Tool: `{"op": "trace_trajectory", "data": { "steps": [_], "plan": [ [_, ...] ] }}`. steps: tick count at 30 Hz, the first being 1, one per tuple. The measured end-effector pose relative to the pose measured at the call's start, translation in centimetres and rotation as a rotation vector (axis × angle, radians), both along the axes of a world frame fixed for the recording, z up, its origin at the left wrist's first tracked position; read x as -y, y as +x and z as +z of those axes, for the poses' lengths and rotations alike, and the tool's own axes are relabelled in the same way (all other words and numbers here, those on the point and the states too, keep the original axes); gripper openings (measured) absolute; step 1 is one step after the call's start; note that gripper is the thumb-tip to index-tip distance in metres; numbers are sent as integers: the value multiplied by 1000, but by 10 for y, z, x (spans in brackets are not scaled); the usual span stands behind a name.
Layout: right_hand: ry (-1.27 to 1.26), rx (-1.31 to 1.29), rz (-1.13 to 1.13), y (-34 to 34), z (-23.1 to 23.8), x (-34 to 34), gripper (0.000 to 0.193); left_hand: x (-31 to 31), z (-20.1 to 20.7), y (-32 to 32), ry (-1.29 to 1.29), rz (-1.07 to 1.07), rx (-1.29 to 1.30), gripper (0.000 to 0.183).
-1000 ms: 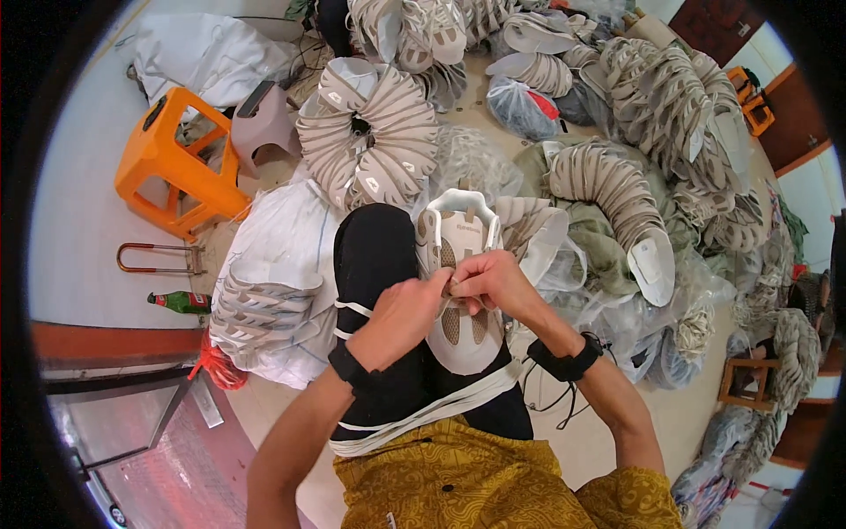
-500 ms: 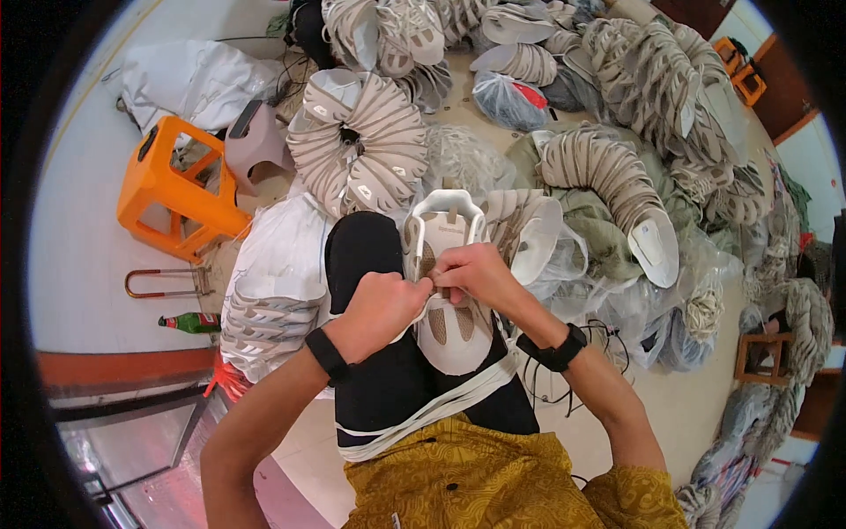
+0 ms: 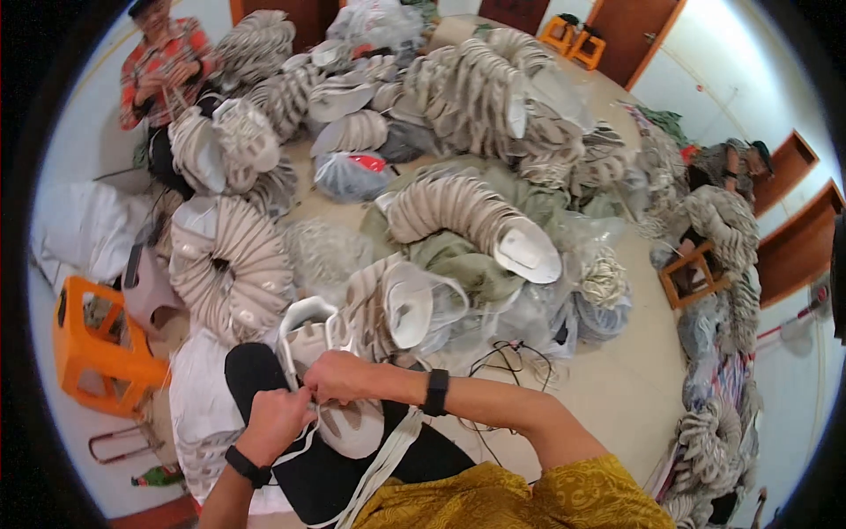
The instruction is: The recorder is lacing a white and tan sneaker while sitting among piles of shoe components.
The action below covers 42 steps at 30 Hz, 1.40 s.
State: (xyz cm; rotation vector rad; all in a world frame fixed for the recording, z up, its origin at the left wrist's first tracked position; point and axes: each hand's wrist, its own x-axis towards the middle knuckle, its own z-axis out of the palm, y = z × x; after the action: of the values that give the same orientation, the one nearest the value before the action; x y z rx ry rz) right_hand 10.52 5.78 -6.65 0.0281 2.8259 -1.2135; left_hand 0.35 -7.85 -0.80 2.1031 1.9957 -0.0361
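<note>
A white and beige shoe upper [image 3: 352,432] with mesh panels lies across my black-clad thighs, its toe toward me. My left hand [image 3: 278,423] is closed in a pinch at the left edge of its lacing opening, and a thin white shoelace [image 3: 298,451] trails from the fingers. My right hand [image 3: 348,375] reaches over the upper from the right, fingertips pinched together against my left ones; what they grip is hidden. A bundle of white laces [image 3: 388,463] hangs over my lap, right of the upper.
Rows of nested shoe uppers [image 3: 231,269] [image 3: 467,216] lie ahead, among plastic bags. An orange stool [image 3: 97,353] stands left. Black cables [image 3: 507,357] lie on the floor right of my knees. One person [image 3: 172,66] sits far left, another [image 3: 727,172] far right.
My view has swung right and up, so both hands and the shoe upper appear lower left. Two other people have come into view. My hands stay pinched together at the lacing.
</note>
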Motion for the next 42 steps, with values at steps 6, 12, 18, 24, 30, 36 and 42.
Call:
{"op": "trace_trajectory", "data": {
  "steps": [6,12,18,24,30,36,42],
  "plan": [
    [-78,71,2,-6,2,0,18,5,-10,11,127,98,-65,16],
    [-428,257,-53,-10,4,-6,13,6,-12,16,221,111,-117,16],
    [98,-109,-109,-12,3,7,9,8,-17,17,244,108,-89,14],
    [89,-11,-2,-25,-11,5,9,11,-14,16,266,103,-27,12],
    [-523,170,-143,-31,-30,-5,19,7,-12,21,312,105,-125,14],
    [-793,221,-151,-22,-24,-6,22,7,-16,21,301,89,-123,14],
    [-550,228,-127,-25,-20,0,22,10,-17,24,302,131,-144,14]
  ]
}}
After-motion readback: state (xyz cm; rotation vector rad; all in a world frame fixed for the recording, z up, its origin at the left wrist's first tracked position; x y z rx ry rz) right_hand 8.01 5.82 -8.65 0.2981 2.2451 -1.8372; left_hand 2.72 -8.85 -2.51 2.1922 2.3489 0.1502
